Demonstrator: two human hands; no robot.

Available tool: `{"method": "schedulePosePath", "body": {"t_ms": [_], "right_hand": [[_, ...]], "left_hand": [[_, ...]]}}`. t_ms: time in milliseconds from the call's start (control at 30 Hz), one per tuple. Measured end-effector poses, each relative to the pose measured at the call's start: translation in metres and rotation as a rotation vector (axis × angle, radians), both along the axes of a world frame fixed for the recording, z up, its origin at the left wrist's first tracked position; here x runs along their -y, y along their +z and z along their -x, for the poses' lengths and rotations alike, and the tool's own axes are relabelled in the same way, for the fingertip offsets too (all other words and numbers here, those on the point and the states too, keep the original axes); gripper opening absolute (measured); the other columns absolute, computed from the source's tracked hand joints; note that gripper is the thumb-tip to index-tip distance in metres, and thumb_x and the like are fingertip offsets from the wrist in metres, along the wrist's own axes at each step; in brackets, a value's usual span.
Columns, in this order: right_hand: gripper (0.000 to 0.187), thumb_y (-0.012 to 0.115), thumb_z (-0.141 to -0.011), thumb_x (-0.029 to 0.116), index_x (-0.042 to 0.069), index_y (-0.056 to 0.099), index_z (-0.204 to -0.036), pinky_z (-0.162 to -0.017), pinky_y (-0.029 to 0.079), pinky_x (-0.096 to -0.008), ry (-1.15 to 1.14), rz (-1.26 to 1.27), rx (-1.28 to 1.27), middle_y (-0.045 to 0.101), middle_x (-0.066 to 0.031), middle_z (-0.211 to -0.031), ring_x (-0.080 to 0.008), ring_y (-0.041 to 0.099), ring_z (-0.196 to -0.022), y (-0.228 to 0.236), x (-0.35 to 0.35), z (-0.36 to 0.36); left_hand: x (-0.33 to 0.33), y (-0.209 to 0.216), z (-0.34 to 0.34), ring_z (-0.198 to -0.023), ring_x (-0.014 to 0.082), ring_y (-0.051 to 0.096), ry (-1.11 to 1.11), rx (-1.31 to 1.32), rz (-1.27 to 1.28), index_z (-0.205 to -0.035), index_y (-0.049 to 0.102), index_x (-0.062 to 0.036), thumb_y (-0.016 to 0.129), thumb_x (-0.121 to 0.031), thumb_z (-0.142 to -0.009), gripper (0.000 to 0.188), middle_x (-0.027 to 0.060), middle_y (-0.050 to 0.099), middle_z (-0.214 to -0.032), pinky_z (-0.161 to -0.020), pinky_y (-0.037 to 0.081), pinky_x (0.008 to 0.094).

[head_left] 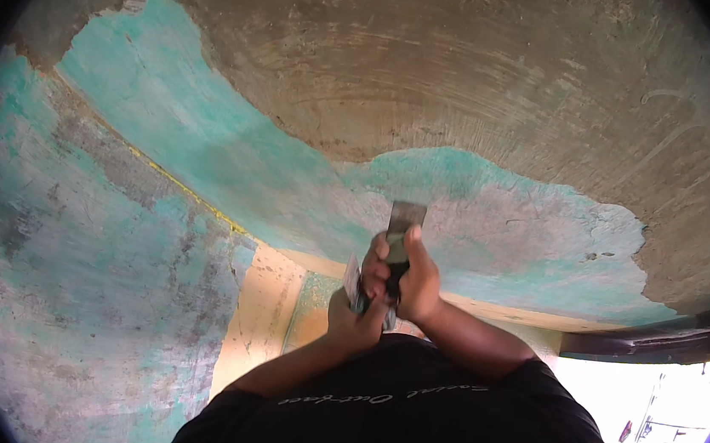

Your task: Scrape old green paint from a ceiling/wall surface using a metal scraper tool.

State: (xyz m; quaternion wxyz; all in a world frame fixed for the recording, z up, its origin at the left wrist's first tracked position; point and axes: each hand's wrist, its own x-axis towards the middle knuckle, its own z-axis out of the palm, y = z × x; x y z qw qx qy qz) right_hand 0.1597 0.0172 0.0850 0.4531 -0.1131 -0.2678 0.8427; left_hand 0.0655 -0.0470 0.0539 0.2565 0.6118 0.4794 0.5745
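My right hand [421,286] is closed round a putty knife, its thumb laid along the tool. The wide grey blade [408,216] points up toward the patchy wall, and I cannot tell whether it touches. Just below and to the left, my left hand [352,322] is closed on a flat grey piece [352,278], seen nearly edge-on. That piece looks like a second blade, but its kind is unclear. The two hands are close together, and the fingers partly hide what lies between them.
Worn turquoise paint [234,146] borders rough brown plaster [472,70] ahead and above. To the left stands a scuffed blue-grey wall [101,282], with a yellow line [178,193] along its upper edge. A dark frame [643,339] edges a bright opening [670,406] at lower right.
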Motion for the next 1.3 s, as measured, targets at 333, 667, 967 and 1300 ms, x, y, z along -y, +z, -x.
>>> {"method": "schedulePosePath", "body": {"t_ms": [333,667,967,1300], "right_hand": [[0.049,0.026,-0.09,0.053,0.008,0.041,-0.079,-0.046,0.035,-0.0272,-0.074,0.014,0.058,0.038,-0.0017,-0.059,-0.0144,0.039,-0.046,-0.004,0.009,0.0],[0.05,0.027,-0.09,0.055,0.008,0.043,-0.079,-0.045,0.035,-0.0268,-0.093,0.062,0.144,0.037,-0.001,-0.057,-0.0137,0.039,-0.046,-0.006,0.01,0.002],[0.05,0.029,-0.09,0.054,0.007,0.043,-0.078,-0.046,0.034,-0.0266,-0.107,0.059,0.196,0.038,-0.0014,-0.058,-0.014,0.039,-0.046,-0.004,0.015,0.002],[0.049,0.03,-0.09,0.053,0.007,0.043,-0.077,-0.044,0.034,-0.0262,-0.174,0.064,0.206,0.037,-0.0002,-0.057,-0.0139,0.039,-0.044,0.004,0.0,0.005]], "left_hand": [[0.007,-0.008,0.002,-0.062,0.0211,0.06,-0.008,0.124,0.045,-0.081,0.055,-0.0001,0.06,-0.014,-0.08,0.015,0.0113,0.059,-0.068,-0.055,0.044,0.0305],[-0.005,-0.011,0.005,-0.063,0.0195,0.059,-0.007,0.109,0.116,-0.083,0.054,0.0001,0.057,-0.013,-0.081,0.013,0.011,0.058,-0.067,-0.057,0.045,0.0301],[0.008,-0.016,-0.001,-0.067,0.0174,0.059,0.045,0.186,0.185,-0.083,0.054,0.0,0.057,-0.014,-0.081,0.014,0.0112,0.058,-0.07,-0.059,0.045,0.0303],[-0.007,-0.011,0.009,-0.066,0.0184,0.059,-0.051,0.035,0.419,-0.083,0.054,-0.0024,0.057,-0.015,-0.082,0.013,0.0094,0.055,-0.069,-0.059,0.045,0.0296]]}}
